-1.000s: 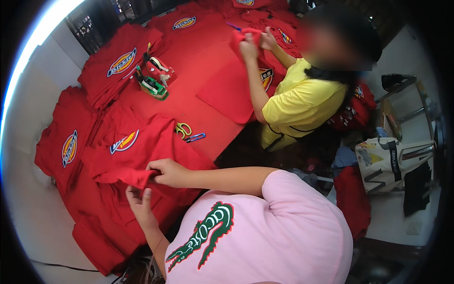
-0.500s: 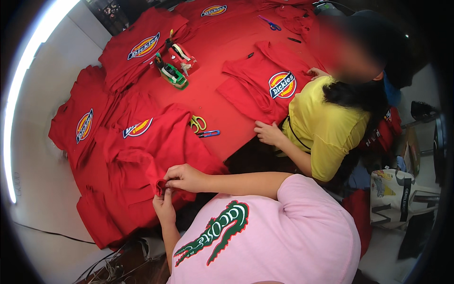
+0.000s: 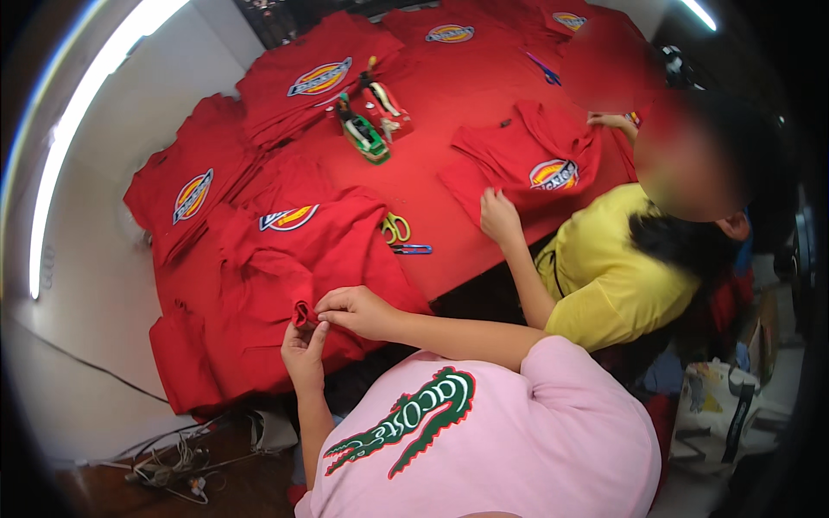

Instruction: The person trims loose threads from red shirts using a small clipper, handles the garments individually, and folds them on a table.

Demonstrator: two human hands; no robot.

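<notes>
A red T-shirt (image 3: 285, 268) with a printed oval emblem lies rumpled over the near edge of the table. My left hand (image 3: 304, 358) is closed on a rolled-up edge of it, gripping from below with the thumb up. Just right of that roll, my right hand (image 3: 358, 312) has its fingertips pinched at the same bit of cloth. Whether something small is between those fingers is too fine to make out. Yellow-handled scissors (image 3: 395, 228) and a blue cutter knife (image 3: 411, 249) lie beyond my right hand, untouched.
Two tape dispensers, one green (image 3: 366, 142) and one red (image 3: 387, 108), stand mid-table. Several red shirts (image 3: 319, 78) line the far and left sides. At right, a co-worker in yellow (image 3: 622, 268) handles another red shirt (image 3: 518, 155). Cables (image 3: 186, 466) lie on the floor.
The view has shifted, moving the scene. My right fingers have come slightly away to the right of the roll. The co-worker's near hand has lifted from the shirt's edge, and that shirt is partly folded up.
</notes>
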